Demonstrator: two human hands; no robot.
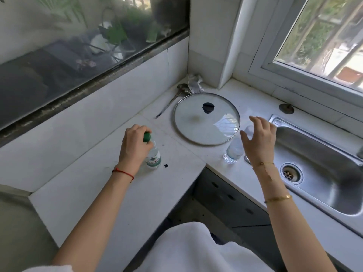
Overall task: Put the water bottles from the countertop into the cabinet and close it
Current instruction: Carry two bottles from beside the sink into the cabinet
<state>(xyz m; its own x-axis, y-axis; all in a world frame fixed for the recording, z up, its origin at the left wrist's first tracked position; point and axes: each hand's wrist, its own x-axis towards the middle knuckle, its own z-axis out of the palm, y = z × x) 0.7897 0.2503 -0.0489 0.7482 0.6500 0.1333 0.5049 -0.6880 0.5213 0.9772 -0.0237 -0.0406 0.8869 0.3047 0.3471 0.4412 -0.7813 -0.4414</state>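
Note:
A clear water bottle (153,158) with a green cap and green label stands upright on the white countertop (94,179). My left hand (133,146) is closed around its neck and cap from the left. A second clear bottle (233,150) with a white cap stands near the sink's left rim. My right hand (259,140) hovers just to its right, fingers spread, partly covering it; I cannot tell if it touches. Dark cabinet fronts (225,195) sit below the counter corner.
A glass pot lid (196,122) with a black knob lies flat behind the bottles. A metal ladle (170,103) and a crumpled cloth (195,81) lie in the back corner. A steel sink (324,163) takes up the right side. Windows rise behind and to the right.

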